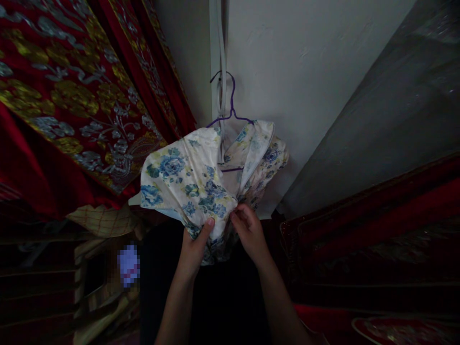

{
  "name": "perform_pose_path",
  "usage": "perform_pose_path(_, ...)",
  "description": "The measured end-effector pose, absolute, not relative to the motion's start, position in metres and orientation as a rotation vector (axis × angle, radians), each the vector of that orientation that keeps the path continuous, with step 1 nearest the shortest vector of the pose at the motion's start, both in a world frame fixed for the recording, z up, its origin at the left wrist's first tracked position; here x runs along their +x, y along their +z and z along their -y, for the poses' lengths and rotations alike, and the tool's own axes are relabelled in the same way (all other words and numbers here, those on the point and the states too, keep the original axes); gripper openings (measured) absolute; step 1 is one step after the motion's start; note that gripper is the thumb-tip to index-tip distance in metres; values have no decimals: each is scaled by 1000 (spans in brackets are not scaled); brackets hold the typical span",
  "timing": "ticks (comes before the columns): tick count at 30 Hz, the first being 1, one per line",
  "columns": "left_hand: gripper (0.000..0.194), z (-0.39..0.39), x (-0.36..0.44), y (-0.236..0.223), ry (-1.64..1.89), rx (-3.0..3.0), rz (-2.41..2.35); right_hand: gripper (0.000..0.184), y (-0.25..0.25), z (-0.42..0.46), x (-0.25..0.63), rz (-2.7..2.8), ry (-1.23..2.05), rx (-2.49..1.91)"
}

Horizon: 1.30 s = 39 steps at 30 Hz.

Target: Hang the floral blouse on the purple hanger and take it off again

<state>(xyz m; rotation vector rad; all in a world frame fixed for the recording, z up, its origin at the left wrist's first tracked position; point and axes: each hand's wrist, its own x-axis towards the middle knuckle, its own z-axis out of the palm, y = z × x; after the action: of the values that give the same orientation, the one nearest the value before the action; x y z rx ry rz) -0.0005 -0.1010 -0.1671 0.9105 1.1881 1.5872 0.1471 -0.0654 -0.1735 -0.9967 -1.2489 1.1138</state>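
Note:
A white short-sleeved shirt (190, 175) with blue and green flowers hangs from a thin purple hanger (233, 103) in front of me. My left hand (197, 242) grips the lower part of the shirt's left-side front, thumb on top and the other fingers hidden behind the cloth. At the bottom of the V-shaped neckline, my right hand (247, 230) pinches the front edge between thumb and fingers. Whether a button or other fastener lies in that pinch is too dark to see. The right-side front panel folds outward near the collar.
Red cloth (82, 91) with gold and silver embroidery hangs at the left. Behind the hanger stands a pale wall (287, 52) with a white cord (222, 43). A wooden chair-like frame (104, 311) is at lower left, with checked fabric (108, 220) above it. More dark red embroidered cloth (377, 239) lies at the right.

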Motion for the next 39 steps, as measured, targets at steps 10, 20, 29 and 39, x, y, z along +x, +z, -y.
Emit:
perform_pose_path(10,41,102,-3,-169,1620,988,-1348,30,-171,68,142,949,1291,-971)
perform_pose_path(20,24,99,-2,-174,1689,1570,-1380,30,-159,80,138,1099,1413,-1014)
perform_pose_path(29,29,95,24,-172,1400,1638,-1147,34,-149,87,144,1007,1644,-870)
perform_pose_path(39,28,91,38,-194,1493,1707,-1274,26,-102,35,156,832,1559,-818)
